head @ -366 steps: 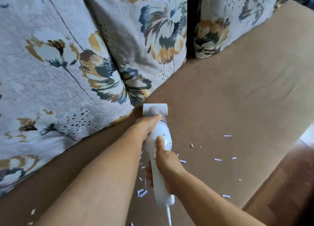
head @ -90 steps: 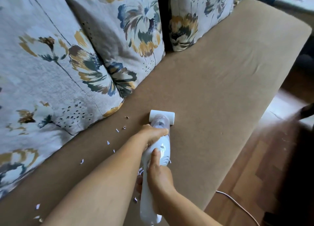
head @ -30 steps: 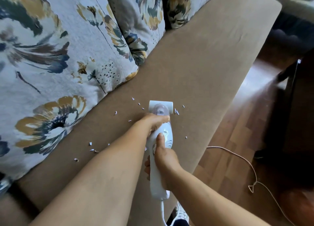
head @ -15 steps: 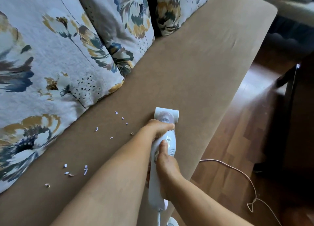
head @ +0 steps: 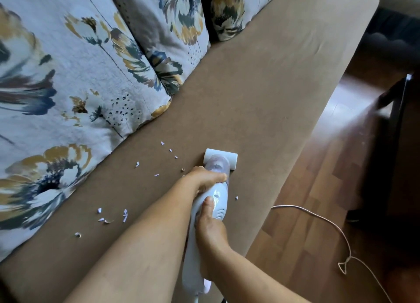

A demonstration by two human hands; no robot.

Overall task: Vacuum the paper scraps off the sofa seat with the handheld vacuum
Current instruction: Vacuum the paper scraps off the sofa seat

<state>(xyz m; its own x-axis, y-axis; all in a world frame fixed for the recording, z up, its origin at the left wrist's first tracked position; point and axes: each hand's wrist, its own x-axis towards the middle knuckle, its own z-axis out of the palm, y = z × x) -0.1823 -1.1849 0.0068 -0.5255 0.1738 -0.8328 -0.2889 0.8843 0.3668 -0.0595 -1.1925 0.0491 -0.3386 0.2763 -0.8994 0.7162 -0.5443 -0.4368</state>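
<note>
While both hands point(head: 208, 201) grip it, vacuum point(head: 216, 189) meets seat point(head: 261, 102).

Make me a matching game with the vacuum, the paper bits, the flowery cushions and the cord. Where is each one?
Things:
1. handheld vacuum
2. paper scraps
3. flowery cushions
4. cord

Places:
A. on the wooden floor
B. leaning along the back of the sofa
C. held in both hands
D. scattered on the brown seat, left of the vacuum

Pairs: 1-C, 2-D, 3-B, 4-A
</note>
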